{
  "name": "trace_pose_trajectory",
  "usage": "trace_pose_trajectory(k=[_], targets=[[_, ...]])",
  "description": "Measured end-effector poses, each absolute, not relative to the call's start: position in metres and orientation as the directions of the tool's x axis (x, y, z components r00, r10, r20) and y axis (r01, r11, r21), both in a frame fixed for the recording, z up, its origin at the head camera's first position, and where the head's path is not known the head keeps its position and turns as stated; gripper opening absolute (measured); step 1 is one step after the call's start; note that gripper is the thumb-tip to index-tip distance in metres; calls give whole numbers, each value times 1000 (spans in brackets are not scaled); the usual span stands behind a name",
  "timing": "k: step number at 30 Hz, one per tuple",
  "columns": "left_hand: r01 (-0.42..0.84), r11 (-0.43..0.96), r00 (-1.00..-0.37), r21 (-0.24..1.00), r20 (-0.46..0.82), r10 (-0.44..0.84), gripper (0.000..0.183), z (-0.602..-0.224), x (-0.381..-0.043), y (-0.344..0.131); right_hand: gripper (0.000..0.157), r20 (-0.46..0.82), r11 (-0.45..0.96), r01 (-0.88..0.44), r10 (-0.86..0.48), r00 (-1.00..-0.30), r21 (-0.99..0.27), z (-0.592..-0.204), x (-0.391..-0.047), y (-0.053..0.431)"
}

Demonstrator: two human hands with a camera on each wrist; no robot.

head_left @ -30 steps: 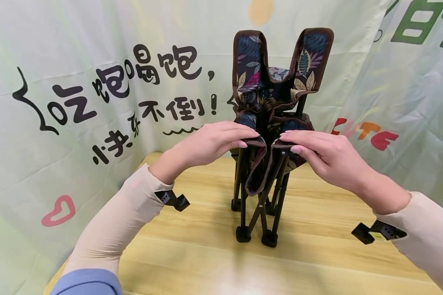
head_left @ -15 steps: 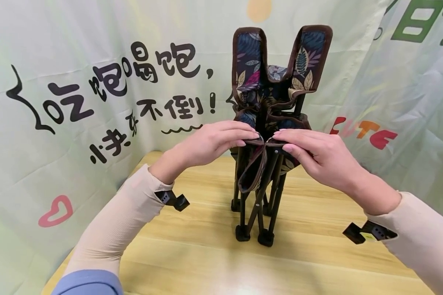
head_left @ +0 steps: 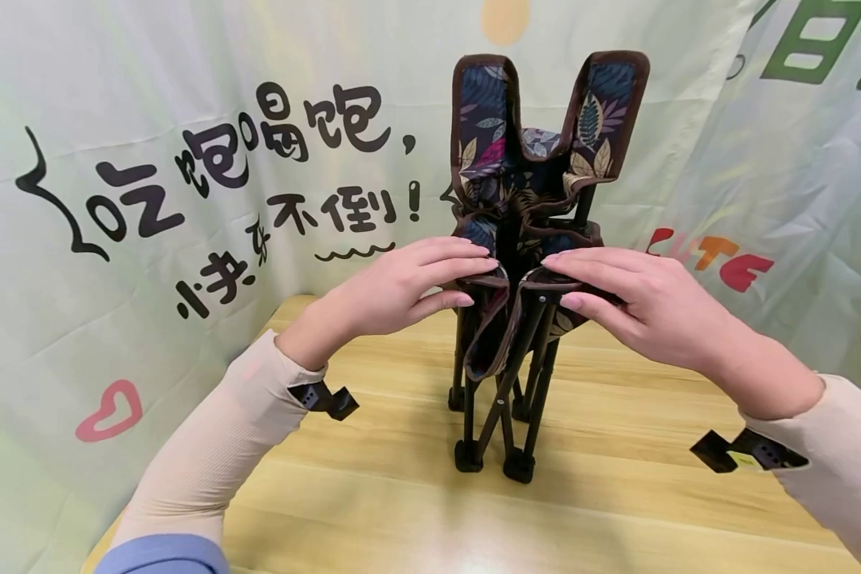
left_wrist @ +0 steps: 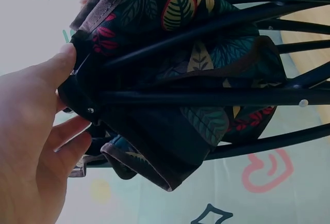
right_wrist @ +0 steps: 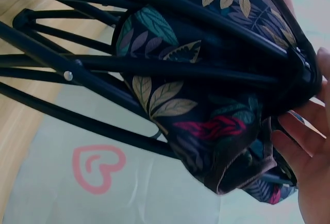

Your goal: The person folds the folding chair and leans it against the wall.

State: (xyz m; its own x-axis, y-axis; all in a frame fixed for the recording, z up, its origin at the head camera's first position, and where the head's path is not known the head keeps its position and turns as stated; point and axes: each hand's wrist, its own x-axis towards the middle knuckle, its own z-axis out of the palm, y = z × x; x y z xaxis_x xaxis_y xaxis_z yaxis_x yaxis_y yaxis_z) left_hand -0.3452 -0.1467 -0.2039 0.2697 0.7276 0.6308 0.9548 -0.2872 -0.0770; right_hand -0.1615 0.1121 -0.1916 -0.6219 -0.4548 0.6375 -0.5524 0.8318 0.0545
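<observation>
A folding camp chair (head_left: 479, 108) with dark leaf-print fabric and brown edging stands partly folded, its two back panels upright. Beneath the sagging seat (head_left: 489, 351), the black legs (head_left: 540, 399) cross close together. My left hand (head_left: 405, 285) lies with fairly straight fingers over the left front corner, thumb apart from the fingers. In the left wrist view, that thumb touches the black corner joint (left_wrist: 82, 84). Over the other front corner my right hand (head_left: 638, 299) extends its fingers on top, thumb in front. The right wrist view shows its fingertips at the corner joint (right_wrist: 303, 74).
The chair's feet stand on a light wooden table (head_left: 373, 494). Behind it hangs a pale cloth backdrop (head_left: 208, 64) with printed characters and a heart. Each wrist carries a small black camera mount, such as the right mount (head_left: 749, 452).
The front corners drew together half a second ago and now stand slightly apart again. My left thumb has spread from its fingers, and my right hand has shifted back to the right.
</observation>
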Motion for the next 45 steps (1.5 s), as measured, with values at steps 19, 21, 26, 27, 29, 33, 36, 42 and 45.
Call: trace_pose_trajectory(k=[19,21,26,27,29,33,36,42,45], targets=[[990,-143,128,-13,541,831,68,-206,-351,-188,59,561,846,-530,-466,-684,57,-195,-133,143],[990,-138,122,-9,533,837,70,-207,-352,-191,60,554,838,-543,-480,-680,60,-196,-131,145],[993,-117,94,11,515,852,72,-210,-355,-199,63,526,837,-543,-489,-696,59,-198,-124,149],[994,-110,88,13,511,855,72,-212,-356,-201,63,520,839,-540,-488,-701,59,-198,-123,150],[995,-103,82,13,504,860,73,-214,-357,-203,64,513,842,-536,-487,-707,62,-199,-121,152],[993,-115,92,14,505,858,73,-221,-359,-205,67,502,847,-528,-484,-716,65,-203,-116,155],[992,-122,94,21,514,853,73,-229,-360,-205,71,489,854,-517,-477,-730,61,-208,-112,156],[994,-95,61,46,486,872,75,-248,-360,-210,74,478,846,-530,-492,-728,64,-218,-108,160],[995,-79,44,57,460,887,75,-256,-359,-212,73,486,841,-537,-497,-719,66,-225,-106,162]])
